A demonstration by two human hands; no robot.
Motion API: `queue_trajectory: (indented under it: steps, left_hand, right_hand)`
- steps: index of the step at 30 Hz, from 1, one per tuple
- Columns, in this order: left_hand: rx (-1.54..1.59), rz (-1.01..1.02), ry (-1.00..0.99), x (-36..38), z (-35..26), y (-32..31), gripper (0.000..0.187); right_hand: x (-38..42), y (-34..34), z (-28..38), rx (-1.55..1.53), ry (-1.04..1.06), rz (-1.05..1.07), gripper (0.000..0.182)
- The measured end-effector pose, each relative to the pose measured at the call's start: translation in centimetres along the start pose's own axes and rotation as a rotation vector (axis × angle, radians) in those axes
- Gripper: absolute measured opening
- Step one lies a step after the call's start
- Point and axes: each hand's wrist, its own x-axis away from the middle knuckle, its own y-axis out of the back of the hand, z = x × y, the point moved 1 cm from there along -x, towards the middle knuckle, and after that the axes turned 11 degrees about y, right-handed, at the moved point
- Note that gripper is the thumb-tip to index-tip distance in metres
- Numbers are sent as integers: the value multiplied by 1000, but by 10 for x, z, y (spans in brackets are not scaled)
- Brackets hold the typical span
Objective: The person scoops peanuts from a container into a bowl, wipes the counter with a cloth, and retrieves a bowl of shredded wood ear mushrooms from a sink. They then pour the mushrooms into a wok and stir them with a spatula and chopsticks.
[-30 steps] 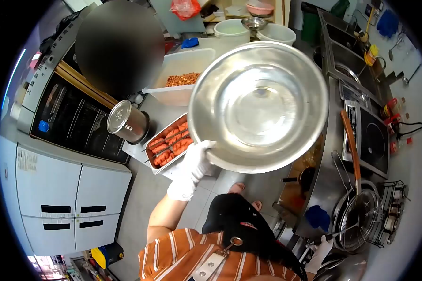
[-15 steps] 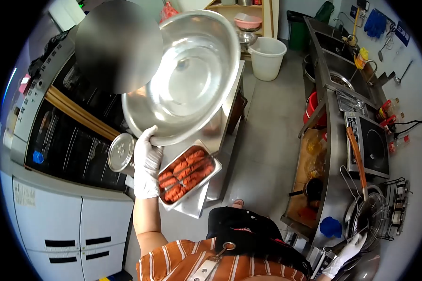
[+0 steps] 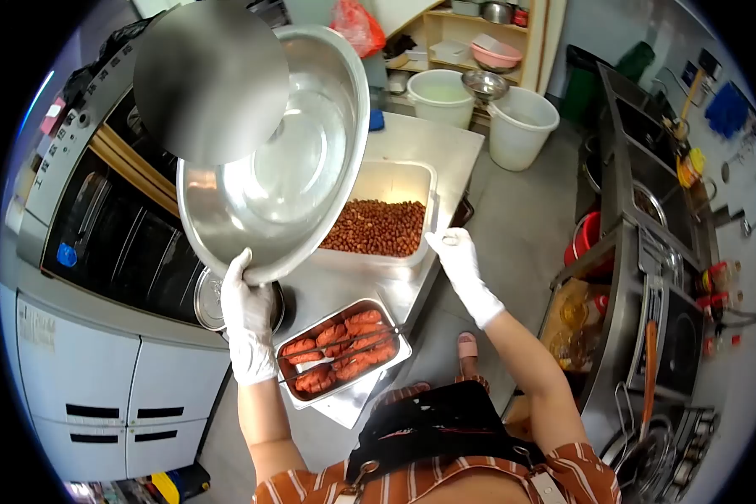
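- Head view: I find the metal basin [image 3: 311, 155] tilted and held up above the worktable [image 3: 454, 139], its inside facing me, part of it lost behind a blurred patch.
- I judge it stiff, fairly light for its width, and smooth enough to slip or swing on a one-sided grip; the rolled rim looks the best hold, ideally at two opposite points.
- Gloved left hand [image 3: 248, 302]: closed on the near rim, thumb upward.
- Gloved right hand [image 3: 455, 249]: fingers curled, beside the plastic bin [image 3: 435, 197]; I cannot tell whether it touches or holds anything.
- That bin has a layer of glossy brown pieces [image 3: 382, 225].
- Nearer me, a metal tray [image 3: 404, 346] contains orange-red pieces [image 3: 365, 344] crossed by dark rods.
- A lidded metal canister [image 3: 207, 301] sits partly hidden behind the left hand.
- Two white buckets stand beyond, contents unclear.
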Motion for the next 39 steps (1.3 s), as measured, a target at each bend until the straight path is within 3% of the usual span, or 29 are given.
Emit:
queue_trajectory:
  steps: [1,3,4,5,7,8,9,11,15,19,24,29,33,35,37,39]
  left_hand:
    - [-46,-30,-8,1,4,1,26]
    - [-214,-107,-14,21,-19,3,22]
    - [412,-101,353,21,-24,2,23]
    - [1047,-84,699,22,-31,-2,25]
    - [867,-181,573,25,-3,-5,26]
    - [101,-208,263,29,-12,-8,22]
    - [-101,-205,276,35,-21,-7,25]
    - [1050,-298,695,25,-41,-13,23]
    - [992,-420,738,25,-66,-32,22]
    - [996,-413,786,21,-67,-66,25]
    - [1057,-375,845,25,-20,-110,34]
    - [1070,-333,1039,30,14,-158,23]
    - [1100,-268,1175,29,53,-198,18]
    - [1009,-227,1257,27,77,-216,18]
    - [1070,-253,1228,21,83,-238,18]
    - [918,-220,1314,15,75,-244,22]
  right_hand:
    - [-17,-7,20,49,25,52,42]
    - [-55,-40,-40,-46,-216,52,44]
    - [-54,-42,-18,16,-199,-25,40]
    - [-63,-45,-19,-78,-149,55,30]
    - [-69,-47,-11,-427,-157,22,25]
    - [-77,-44,-7,-309,-222,30,24]
    - [-86,-42,-2,-340,-230,-15,9]
    - [-106,-35,-6,-420,-231,-36,9]
    - [-150,-3,-24,-424,-255,-40,10]
    - [-204,23,-34,-439,-198,-158,13]
    - [-272,28,-54,-352,-165,-277,17]
    - [-331,16,-61,-311,-189,-306,8]
    - [-346,9,-55,-428,-72,-230,20]
    - [-343,9,-41,-389,-158,-200,27]
    - [-351,13,-59,-385,-117,-137,28]
    - [-375,20,-97,-376,-183,-22,31]
